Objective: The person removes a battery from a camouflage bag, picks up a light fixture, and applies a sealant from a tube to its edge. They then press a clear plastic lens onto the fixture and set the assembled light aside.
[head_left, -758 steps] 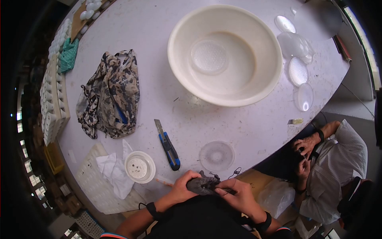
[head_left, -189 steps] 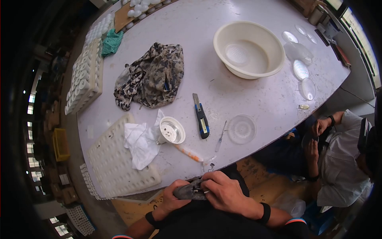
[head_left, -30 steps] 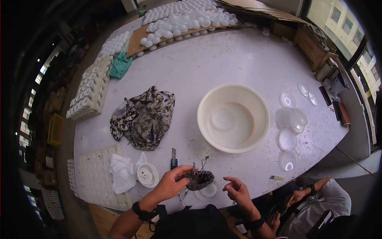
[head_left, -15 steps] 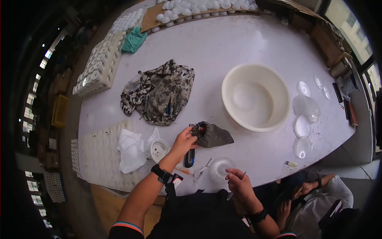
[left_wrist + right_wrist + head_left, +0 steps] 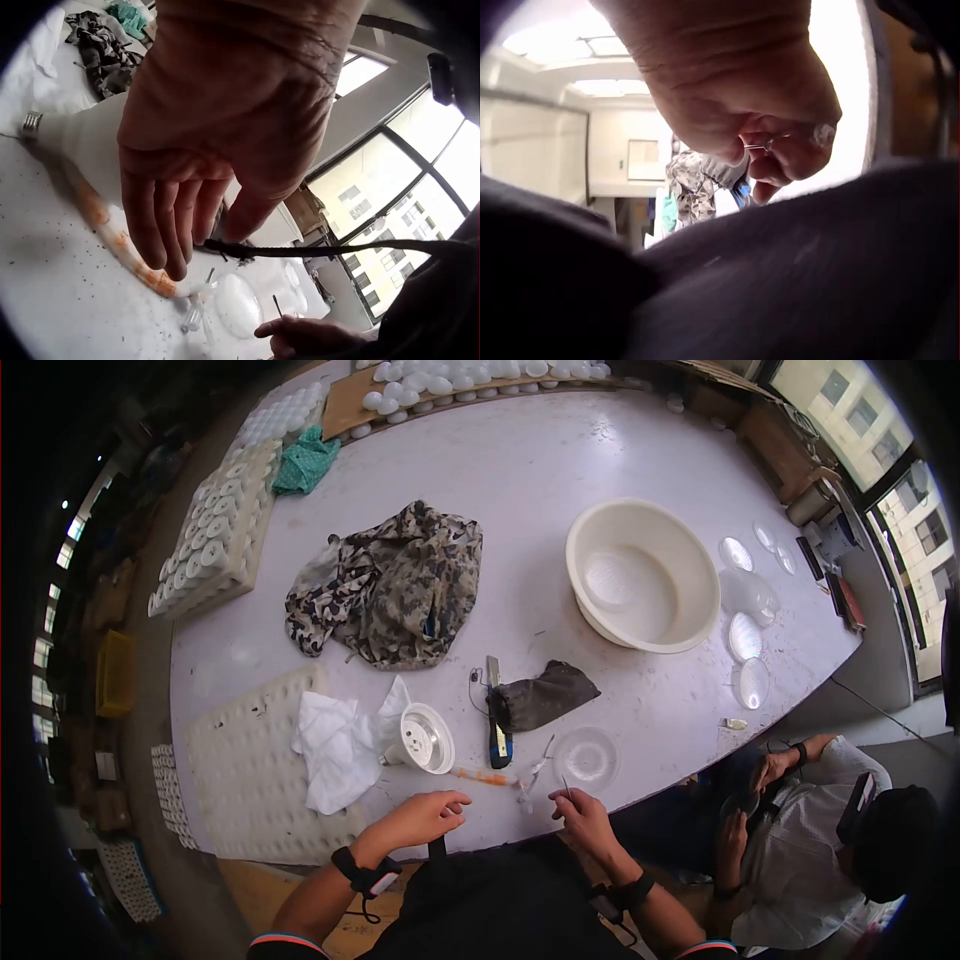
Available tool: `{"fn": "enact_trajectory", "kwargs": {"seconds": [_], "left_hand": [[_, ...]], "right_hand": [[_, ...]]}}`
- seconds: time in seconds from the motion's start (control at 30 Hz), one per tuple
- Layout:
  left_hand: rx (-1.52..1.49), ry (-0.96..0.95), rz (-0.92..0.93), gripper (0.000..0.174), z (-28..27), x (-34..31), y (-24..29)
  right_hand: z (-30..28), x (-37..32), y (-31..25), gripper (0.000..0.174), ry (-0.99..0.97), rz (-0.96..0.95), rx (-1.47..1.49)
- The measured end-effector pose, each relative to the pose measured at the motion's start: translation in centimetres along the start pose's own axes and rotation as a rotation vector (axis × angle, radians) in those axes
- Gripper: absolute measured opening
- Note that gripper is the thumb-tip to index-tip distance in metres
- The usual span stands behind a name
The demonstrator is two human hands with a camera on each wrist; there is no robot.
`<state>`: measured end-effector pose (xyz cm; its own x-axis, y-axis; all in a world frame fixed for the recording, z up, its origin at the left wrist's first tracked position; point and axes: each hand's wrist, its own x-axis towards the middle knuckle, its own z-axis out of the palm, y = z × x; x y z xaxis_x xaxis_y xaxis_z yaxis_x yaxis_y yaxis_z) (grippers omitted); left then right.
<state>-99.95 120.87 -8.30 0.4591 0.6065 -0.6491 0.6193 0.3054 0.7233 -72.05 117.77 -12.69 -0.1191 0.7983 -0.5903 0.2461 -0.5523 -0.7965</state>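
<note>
My left hand [image 5: 425, 816] is near the table's front edge, fingers loosely bent and holding nothing; in the left wrist view a dark cord passes by the fingertips of this hand [image 5: 232, 97]. My right hand [image 5: 590, 826] pinches a thin metal tool [image 5: 566, 787], seen also in the right wrist view between the fingers of that hand [image 5: 742, 82]. Beyond both hands a dark grey pouch [image 5: 548, 698] lies beside a blue-black utility knife [image 5: 500, 742]. A white lamp housing [image 5: 427, 738], an orange-flecked tube [image 5: 482, 776] and a clear disc [image 5: 586, 760] are nearby.
A cream basin [image 5: 640, 628] stands right of a camouflage cloth [image 5: 425, 590]. Clear covers [image 5: 748, 600] lie on the right. White cloth [image 5: 335, 745] rests on a dimpled tray [image 5: 235, 760]. Another person [image 5: 800, 840] sits at the right edge.
My left hand has let go of the grey pouch and drawn back towards my body; the pouch now lies on the table. My right hand still holds the thin tool.
</note>
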Motion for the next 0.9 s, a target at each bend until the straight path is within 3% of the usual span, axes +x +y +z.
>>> {"fn": "enact_trajectory", "kwargs": {"seconds": [0.03, 0.1, 0.17, 0.2, 0.33, 0.37, 0.43, 0.5, 0.57, 0.63, 0.7, 0.73, 0.8, 0.83, 0.9], "left_hand": [[-0.005, 0.035, 0.047, 0.034, -0.1, -0.1, -0.4], [-0.011, 0.065, 0.108, 0.032, -0.5, -0.1, -0.3], [0.01, 0.142, 0.132, 0.027, -1.8, 0.8, 1.6], [0.016, 0.14, 0.146, 0.027, -2.6, 1.6, 2.3], [0.208, 0.49, 0.476, 0.028, -5.4, 6.0, 5.5], [0.207, 0.491, 0.485, 0.028, -5.7, 7.5, 5.9], [0.492, 0.703, 0.807, 0.035, -5.9, 10.9, 5.9], [0.598, 0.657, 0.802, 0.035, -5.3, 14.2, 4.5], [0.707, 0.602, 0.786, 0.034, -5.1, 15.4, 4.5], [0.711, 0.468, 0.57, 0.028, -5.1, 15.9, 5.3], [0.538, 0.418, 0.514, 0.026, -4.9, 14.6, 7.0], [0.365, 0.372, 0.456, 0.024, -4.7, 13.6, 8.3], [0.286, 0.311, 0.42, 0.024, -4.2, 11.9, 10.4], [0.203, 0.262, 0.379, 0.024, -3.8, 11.3, 11.1], [0.154, 0.252, 0.39, 0.024, -2.9, 11.0, 11.9]], "right_hand": [[0.8, 0.3, -0.2, 0.026, 0.124, -0.11, -0.08], [2.0, 1.2, -0.6, 0.025, 0.162, -0.065, -0.185], [3.4, 3.5, 0.4, 0.023, 0.345, -0.182, -0.361], [3.9, 4.0, 0.0, 0.02, 0.378, -0.128, -0.336], [4.7, 5.2, -0.4, 0.022, 0.489, -0.107, -0.467], [4.7, 5.4, -0.7, 0.023, 0.46, -0.066, -0.556], [4.4, 5.6, -1.2, 0.025, 0.431, -0.029, -0.653], [3.7, 5.3, -2.0, 0.029, 0.309, 0.073, -0.719], [2.3, 4.1, -1.8, 0.025, 0.335, 0.038, -0.636], [1.4, 2.3, -2.6, 0.021, 0.361, 0.01, -0.539], [0.8, -1.0, -4.8, 0.01, 0.518, -0.098, 0.08], [0.8, -2.5, -6.4, 0.01, 0.524, -0.093, 0.085], [1.2, -4.2, -9.4, 0.005, 0.679, -0.407, 0.205], [1.0, -4.1, -9.6, 0.005, 0.685, -0.403, 0.212], [0.7, -3.7, -10.3, 0.014, 0.658, -0.687, -0.219]]}}
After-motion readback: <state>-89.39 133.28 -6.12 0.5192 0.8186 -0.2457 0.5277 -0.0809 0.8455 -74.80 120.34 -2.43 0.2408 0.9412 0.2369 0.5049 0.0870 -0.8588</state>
